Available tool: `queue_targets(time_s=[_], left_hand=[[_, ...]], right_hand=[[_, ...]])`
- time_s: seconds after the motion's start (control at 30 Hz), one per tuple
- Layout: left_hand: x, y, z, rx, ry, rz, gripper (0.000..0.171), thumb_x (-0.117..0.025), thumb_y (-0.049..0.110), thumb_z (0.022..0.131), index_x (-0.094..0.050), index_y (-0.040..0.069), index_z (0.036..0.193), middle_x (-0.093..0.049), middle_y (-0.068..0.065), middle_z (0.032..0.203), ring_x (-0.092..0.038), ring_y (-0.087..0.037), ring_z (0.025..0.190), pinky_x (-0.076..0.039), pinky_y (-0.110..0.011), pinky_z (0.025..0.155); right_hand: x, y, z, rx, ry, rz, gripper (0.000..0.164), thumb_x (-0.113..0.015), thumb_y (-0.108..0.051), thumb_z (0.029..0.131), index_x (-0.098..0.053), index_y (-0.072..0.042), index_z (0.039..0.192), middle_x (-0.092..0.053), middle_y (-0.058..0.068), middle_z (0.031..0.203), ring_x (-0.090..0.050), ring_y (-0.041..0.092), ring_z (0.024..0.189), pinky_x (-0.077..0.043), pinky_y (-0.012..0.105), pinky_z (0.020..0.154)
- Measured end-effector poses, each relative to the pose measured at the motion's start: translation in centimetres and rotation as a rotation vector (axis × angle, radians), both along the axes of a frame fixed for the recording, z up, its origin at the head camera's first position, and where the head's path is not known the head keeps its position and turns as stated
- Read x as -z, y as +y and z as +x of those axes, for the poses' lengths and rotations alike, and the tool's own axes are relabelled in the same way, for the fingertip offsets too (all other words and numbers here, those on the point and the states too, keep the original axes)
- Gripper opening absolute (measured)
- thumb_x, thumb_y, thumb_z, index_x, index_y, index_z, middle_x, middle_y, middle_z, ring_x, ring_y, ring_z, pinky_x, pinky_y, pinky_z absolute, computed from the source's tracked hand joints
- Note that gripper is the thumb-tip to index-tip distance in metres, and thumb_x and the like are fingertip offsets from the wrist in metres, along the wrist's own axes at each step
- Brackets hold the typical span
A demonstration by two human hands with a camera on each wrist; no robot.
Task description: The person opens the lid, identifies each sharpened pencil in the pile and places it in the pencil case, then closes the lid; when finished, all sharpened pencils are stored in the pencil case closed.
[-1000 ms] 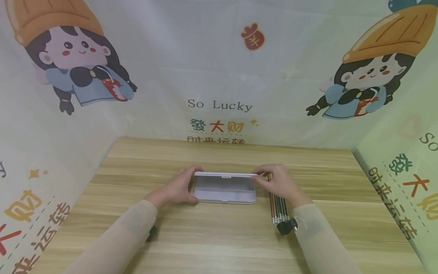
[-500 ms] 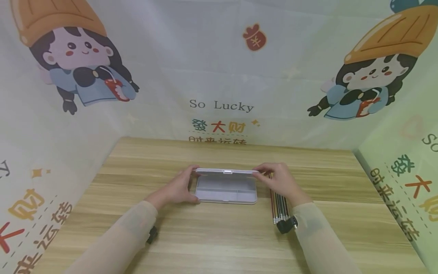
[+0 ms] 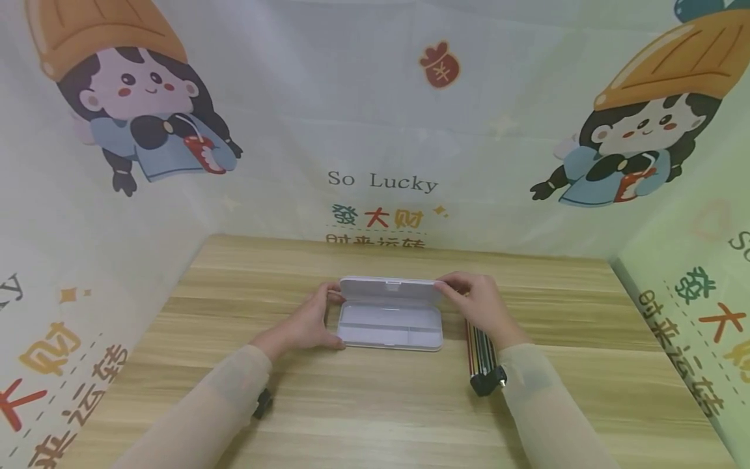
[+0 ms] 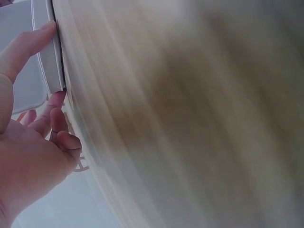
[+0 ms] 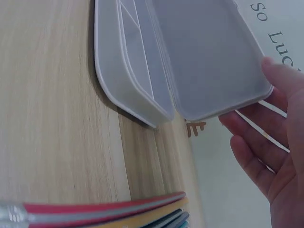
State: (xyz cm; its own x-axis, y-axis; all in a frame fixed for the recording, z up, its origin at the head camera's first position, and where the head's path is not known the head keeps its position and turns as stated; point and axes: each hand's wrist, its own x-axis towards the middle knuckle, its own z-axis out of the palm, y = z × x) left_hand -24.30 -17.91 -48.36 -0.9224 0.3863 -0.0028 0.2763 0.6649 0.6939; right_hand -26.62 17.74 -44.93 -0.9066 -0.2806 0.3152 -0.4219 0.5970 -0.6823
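A shallow, pale pencil case [image 3: 389, 316] is set flat on a wood-grain table [image 3: 375, 417], just below the centre of the head view. Its lid [image 3: 375, 290] is held tilted up along the far side, and compartments [image 3: 372, 334] are revealed: a long one behind, and a front strip parted by a divider [image 3: 409, 336] into a longer left and a shorter right section.

The left end of the case is gripped by the left hand [image 3: 310, 320], with the thumb at the near corner and the forefinger towards the far one; the other fingers are seen loosely bent. The lid's upper right corner is pinched by the right hand [image 3: 477, 299], the thumb laid at its edge and the fingers placed behind. At centre right, a row of pencils [image 3: 482, 348] is partly covered by the right hand and wrist.

The case is judged to be thin, smooth plastic: light, stiff and somewhat slippery, so it could be slid or tipped if the lid were pulled without the base being steadied. The hinge [image 5: 162, 57] and the small clasp [image 3: 392, 285] are likely its weakest parts. The base is best held by its short ends, and the lid by a corner, without being forced backward.
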Motion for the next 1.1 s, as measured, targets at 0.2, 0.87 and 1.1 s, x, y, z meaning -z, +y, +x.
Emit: queue_targets(time_s=[0.2, 0.87, 1.1], left_hand=[[0.2, 0.0, 0.0, -0.001, 0.006, -0.002, 0.111, -0.097, 0.014, 0.059, -0.029, 0.001, 0.146, -0.060, -0.018, 0.145, -0.044, -0.043, 0.138, -0.029, -0.061, 0.122], [-0.3, 0.1, 0.5, 0.043, 0.032, -0.009, 0.101, -0.095, 0.014, 0.065, -0.040, 0.001, 0.149, -0.059, -0.017, 0.145, -0.046, -0.041, 0.135, -0.032, -0.059, 0.121], [-0.3, -0.1, 0.4, 0.035, 0.012, -0.032, 0.097, -0.094, 0.015, 0.067, -0.043, 0.000, 0.148, -0.056, -0.018, 0.147, -0.044, -0.040, 0.137, -0.032, -0.057, 0.122]], right_hand=[[0.1, -0.6, -0.5, 0.076, -0.049, -0.040, 0.032, -0.069, -0.038, 0.098, -0.079, -0.010, 0.111, -0.080, 0.007, 0.105, -0.073, 0.021, 0.094, -0.060, 0.042, 0.085], [1.2, -0.6, -2.4, 0.136, -0.098, -0.148, 0.031, -0.066, -0.014, 0.101, -0.071, -0.010, 0.131, -0.074, 0.016, 0.121, -0.078, 0.032, 0.084, -0.059, 0.026, 0.068], [1.7, -0.4, -3.3, 0.131, -0.054, 0.009, 0.035, -0.068, -0.017, 0.100, -0.070, -0.017, 0.134, -0.075, 0.011, 0.121, -0.074, 0.029, 0.096, -0.062, 0.042, 0.080]])
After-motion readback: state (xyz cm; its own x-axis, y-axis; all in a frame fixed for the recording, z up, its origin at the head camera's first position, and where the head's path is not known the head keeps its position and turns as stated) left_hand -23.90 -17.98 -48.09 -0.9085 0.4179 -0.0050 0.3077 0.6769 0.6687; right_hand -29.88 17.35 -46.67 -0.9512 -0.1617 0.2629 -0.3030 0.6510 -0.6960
